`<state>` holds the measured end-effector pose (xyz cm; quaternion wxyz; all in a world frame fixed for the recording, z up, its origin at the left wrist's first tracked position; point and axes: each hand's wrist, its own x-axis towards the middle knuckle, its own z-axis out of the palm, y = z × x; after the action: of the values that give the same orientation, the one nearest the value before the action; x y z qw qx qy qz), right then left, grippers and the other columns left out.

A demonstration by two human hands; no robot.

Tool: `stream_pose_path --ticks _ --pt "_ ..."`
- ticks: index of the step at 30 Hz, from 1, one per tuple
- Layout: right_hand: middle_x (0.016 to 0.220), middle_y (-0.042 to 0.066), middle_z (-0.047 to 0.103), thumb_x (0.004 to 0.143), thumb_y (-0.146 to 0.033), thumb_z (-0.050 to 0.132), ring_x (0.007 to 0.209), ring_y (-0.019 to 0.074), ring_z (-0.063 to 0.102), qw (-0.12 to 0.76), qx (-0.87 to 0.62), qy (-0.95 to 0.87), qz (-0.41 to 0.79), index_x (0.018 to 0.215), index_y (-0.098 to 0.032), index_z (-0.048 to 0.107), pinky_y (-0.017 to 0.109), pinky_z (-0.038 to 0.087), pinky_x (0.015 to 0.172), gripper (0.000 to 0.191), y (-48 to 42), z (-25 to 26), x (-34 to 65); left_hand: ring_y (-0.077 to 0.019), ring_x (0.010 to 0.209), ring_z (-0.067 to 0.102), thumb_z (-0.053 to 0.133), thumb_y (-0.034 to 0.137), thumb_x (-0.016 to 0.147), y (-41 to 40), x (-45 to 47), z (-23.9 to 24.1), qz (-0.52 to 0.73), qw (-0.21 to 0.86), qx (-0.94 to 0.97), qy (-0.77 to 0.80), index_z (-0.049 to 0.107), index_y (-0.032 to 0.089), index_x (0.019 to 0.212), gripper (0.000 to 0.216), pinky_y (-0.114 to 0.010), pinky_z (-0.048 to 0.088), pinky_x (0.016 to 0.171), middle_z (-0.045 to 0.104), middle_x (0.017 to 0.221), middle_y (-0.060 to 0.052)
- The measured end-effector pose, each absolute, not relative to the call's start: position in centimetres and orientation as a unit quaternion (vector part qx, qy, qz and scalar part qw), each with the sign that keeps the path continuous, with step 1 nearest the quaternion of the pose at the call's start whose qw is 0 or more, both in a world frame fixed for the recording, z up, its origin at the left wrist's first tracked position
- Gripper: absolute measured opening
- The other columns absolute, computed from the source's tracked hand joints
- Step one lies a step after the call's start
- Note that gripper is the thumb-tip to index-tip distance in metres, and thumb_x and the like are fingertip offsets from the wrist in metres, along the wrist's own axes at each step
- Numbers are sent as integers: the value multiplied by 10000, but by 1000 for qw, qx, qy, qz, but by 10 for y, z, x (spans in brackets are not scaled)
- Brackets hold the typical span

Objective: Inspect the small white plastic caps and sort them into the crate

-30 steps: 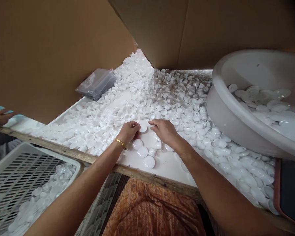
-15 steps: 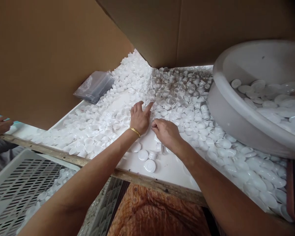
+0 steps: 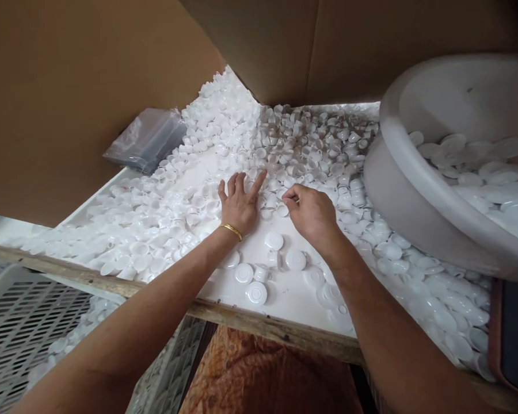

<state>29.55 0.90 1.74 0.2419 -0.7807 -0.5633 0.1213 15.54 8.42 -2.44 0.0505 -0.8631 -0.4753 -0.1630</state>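
My left hand (image 3: 240, 202), a gold bangle at its wrist, lies palm down with fingers spread at the edge of a heap of small glossy white cups (image 3: 198, 198). To its right, my right hand (image 3: 311, 213) is closed in a pinch above the cups. Whatever its fingertips hold, if anything, is hidden. Nearer the table's front edge, several small round white saucers lie about, among them one saucer (image 3: 256, 293) and another saucer (image 3: 296, 259). A tiny clear-looking cup (image 3: 274, 260) lies on its side between them.
A large pale tub (image 3: 373, 172) of white saucers stands at right, with flat oval white pieces (image 3: 431, 305) below it. Cardboard (image 3: 90, 86) walls the back. A plastic-wrapped pack (image 3: 149, 138) leans at left. A slotted crate (image 3: 30, 322) sits below the wooden edge (image 3: 280, 328); a dark phone-like object (image 3: 515, 333) lies at right.
My right hand has moved right and slightly forward, away from my left, uncovering saucers on the board. My left hand's fingers have spread wider. Another person's hand at far left is out of view.
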Motion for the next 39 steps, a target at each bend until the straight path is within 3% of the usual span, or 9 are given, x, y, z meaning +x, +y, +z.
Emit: stream_pose_path --ticks 5,8,11,14,18,22,29,34,39 --pt "802 -6 674 792 -214 535 726 155 578 209 -764 -586 167 785 -245 641 245 344 590 112 -5 22 286 -290 1288 244 334 328 901 71 154 -26 -147 41 -855 -496 228 362 1387 499 -558 140 1030 319 1373 -102" --pt "768 -12 670 799 -217 527 706 143 578 236 -741 -602 179 768 -236 636 236 346 590 115 -27 17 292 -298 1257 287 315 374 905 57 148 -20 -155 36 -848 -505 259 363 1377 475 -571 198 998 342 1346 -112" --pt "734 -20 661 800 -216 529 673 124 576 297 -729 -587 189 775 -222 633 223 361 603 107 -50 9 306 -283 1100 428 326 379 902 47 141 -8 -183 20 -839 -512 457 284 1275 406 -494 346 906 479 1166 -129" --pt "723 -26 656 800 -218 531 654 117 572 312 -728 -577 198 790 -218 634 218 362 594 103 -70 9 321 -229 909 504 407 331 878 45 141 0 -164 -16 -881 -444 633 198 988 285 -358 420 793 556 921 -92" --pt "731 -26 649 808 -228 541 680 128 571 210 -717 -627 218 772 -219 636 231 354 594 102 -95 17 328 -208 855 534 474 252 838 47 151 -6 -105 -27 -917 -385 619 201 995 219 -298 425 711 562 904 -69" --pt "902 32 625 781 -252 614 809 179 575 104 -716 -666 181 929 -200 630 261 380 629 158 -118 12 317 -201 814 557 509 215 801 41 155 -10 -82 -34 -909 -406 597 203 981 201 -284 414 668 574 879 -54" --pt "930 63 576 731 -243 673 877 212 533 69 -720 -682 110 890 -181 577 288 388 667 196 -124 1 307 -157 705 561 475 271 824 22 130 6 -90 -127 -891 -426 621 216 954 203 -263 415 639 596 813 -25" --pt "747 -16 591 771 -198 592 701 154 544 132 -735 -636 195 847 -220 529 252 343 581 101 -127 11 319 -198 832 544 494 257 815 10 119 10 -120 -123 -885 -433 658 214 938 209 -311 437 743 586 856 -55" --pt "804 -20 630 802 -207 531 742 125 582 327 -707 -577 245 880 -225 543 229 396 640 81 -99 27 311 -189 878 530 455 211 827 4 108 14 -227 -125 -861 -438 669 206 920 233 -316 437 793 574 901 -60"
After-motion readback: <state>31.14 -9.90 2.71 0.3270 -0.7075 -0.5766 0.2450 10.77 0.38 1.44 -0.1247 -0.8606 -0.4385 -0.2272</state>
